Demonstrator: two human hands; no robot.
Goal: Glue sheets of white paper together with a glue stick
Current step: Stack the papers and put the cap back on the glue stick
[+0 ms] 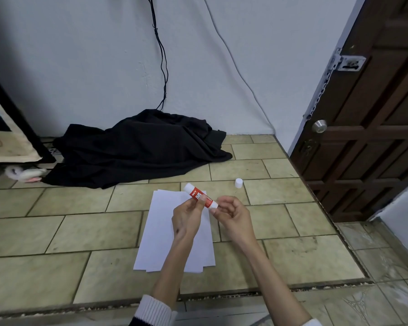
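I hold the glue stick (200, 198) above the far end of the paper sheets (161, 234), my left hand (186, 216) pinching its red barrel, my right hand (231, 216) pinching its white base end with curled fingers. The sheets lie fanned on the tiled floor (80, 231), their near edges staggered, well short of the step edge. The white cap (238, 183) stands apart on bare tile beyond my right hand. A black cloth (139, 149) is heaped by the wall.
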